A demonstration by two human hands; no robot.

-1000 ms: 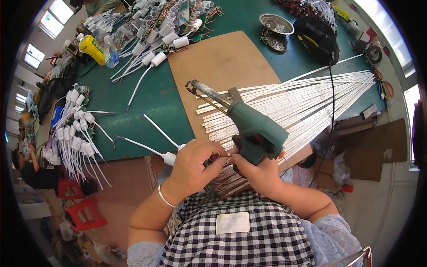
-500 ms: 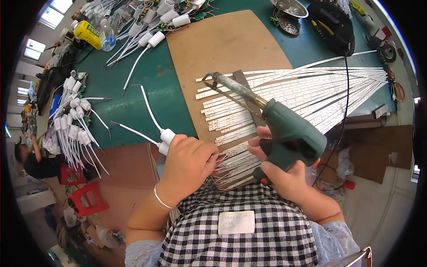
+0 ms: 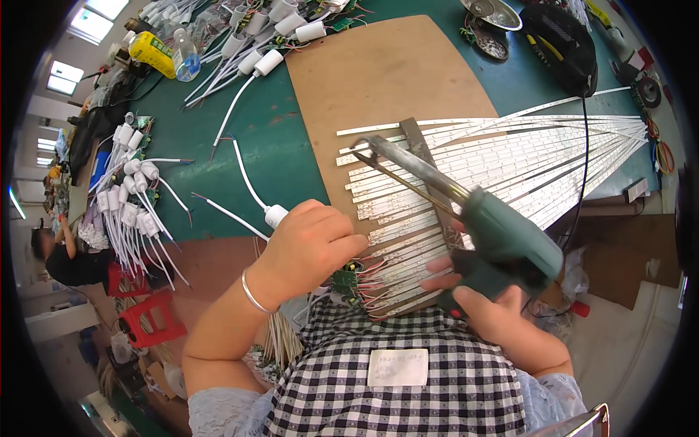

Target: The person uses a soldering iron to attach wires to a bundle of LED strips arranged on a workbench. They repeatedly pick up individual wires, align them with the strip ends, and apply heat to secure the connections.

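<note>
My right hand grips a green soldering gun by its handle. The gun's metal tip points up and left above a fan of white LED strips, whose near ends have thin red and white wires. My left hand is closed, fingertips pressed together by the strips' left ends; what they hold is hidden. Beside that hand, a white cylindrical cap with a white cable shows, partly covered. Below the fingers, a small green circuit board sits at the wired strip ends.
A dark flat bar lies across the strips on a brown board. Bundles of white caps with cables lie left on the green table. A black pouch and metal dishes stand at the back right.
My left hand has lifted slightly away from the strip ends, and the green circuit board below it now shows. The soldering gun has moved slightly right and nearer to me. The whole view has shifted a little.
</note>
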